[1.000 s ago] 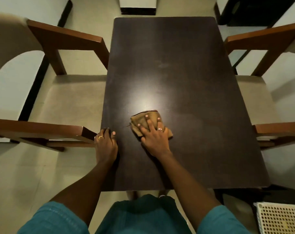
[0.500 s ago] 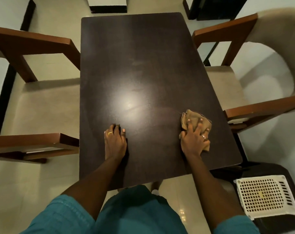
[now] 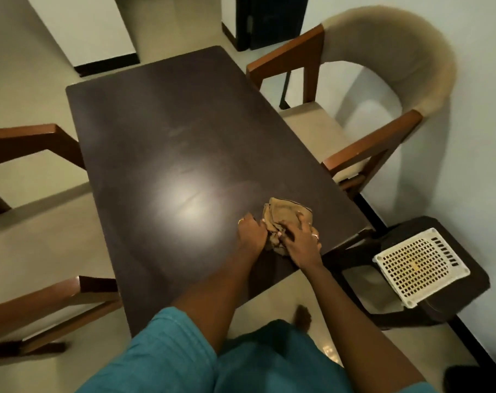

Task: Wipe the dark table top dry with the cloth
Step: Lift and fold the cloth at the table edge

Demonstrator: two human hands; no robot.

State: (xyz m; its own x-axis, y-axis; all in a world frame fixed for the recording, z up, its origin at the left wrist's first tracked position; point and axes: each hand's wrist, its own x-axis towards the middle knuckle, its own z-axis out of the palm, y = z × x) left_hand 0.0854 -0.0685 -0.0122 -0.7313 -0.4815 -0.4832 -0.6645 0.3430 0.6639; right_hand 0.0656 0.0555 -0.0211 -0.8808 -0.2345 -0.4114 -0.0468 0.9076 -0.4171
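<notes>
Head view, the only one: the tan cloth [image 3: 287, 221] lies bunched on the dark surface [image 3: 184, 154], near the front right corner, close to the right edge. Both hands are on it. Right hand [image 3: 302, 242] sits on the cloth's near-right part w/ fingers [image 3: 303, 218] spread & bent, pressing down into the folds; looks like it's gripping the cloth, though palm contact is hidden. Left hand [image 3: 251, 232] comes in from the cloth's left side, fingers curled shut against its left edge, prob pinching or gathering a fold; exact pinch can't be told, the frame's a bit blurred there.

Key relation: cloth is directly under & just ahead of the right fingers, touching the left fingers on their right. Its longer span runs roughly left-near to right-far, approx along the surface's short side. Right hand is nearer, covers more of it. Most of the bare surface lies to the left & far side of the cloth, incl. the bright glare patch [image 3: 184, 205] just left of the hands. My guess: cloth is being regathered or refolded before another pass, and next stroke would go leftwards or away.

Containers: white perforated basket [image 3: 421, 266] lies on a dark stool beside the corner, off the surface; a small yellowish spot shows inside, otherwise nothing seen in it. Armchair [image 3: 383, 114] stands right of the surface
</notes>
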